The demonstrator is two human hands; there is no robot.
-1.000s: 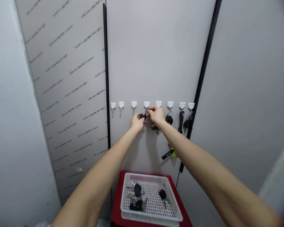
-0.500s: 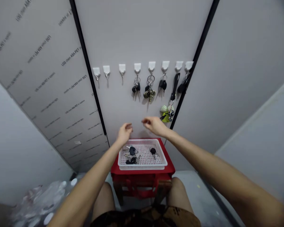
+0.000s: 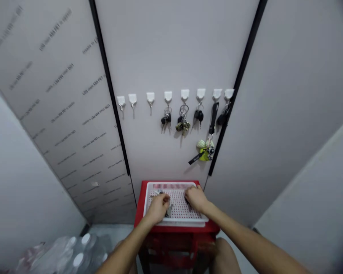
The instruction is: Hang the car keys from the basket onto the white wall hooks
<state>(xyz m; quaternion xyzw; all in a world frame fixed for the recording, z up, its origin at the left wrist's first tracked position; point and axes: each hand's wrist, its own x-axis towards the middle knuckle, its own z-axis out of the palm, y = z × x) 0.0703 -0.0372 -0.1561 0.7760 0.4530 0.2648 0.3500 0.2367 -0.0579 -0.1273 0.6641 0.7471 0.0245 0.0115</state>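
Note:
A white perforated plastic basket stands in front of me with loose keys in it. On its left side my left hand hovers low over some keys. Its fingers and thumb are pinched together, and whatever they hold is hidden. My right hand reaches down inside the basket's right side, fingers curled round a small bunch of dark keys, mostly covered by the hand. More keys lie behind my left hand.
A row of white hooks runs along the wall. The right-hand ones carry key bunches, one with a black strap and yellow-green charm. The basket rests on a red cover. Wrapped bottles stand at lower left.
Both my hands have come down from above the basket's back edge into it, the right one onto the dark keys there. The view has shifted, so the hooks appear lower.

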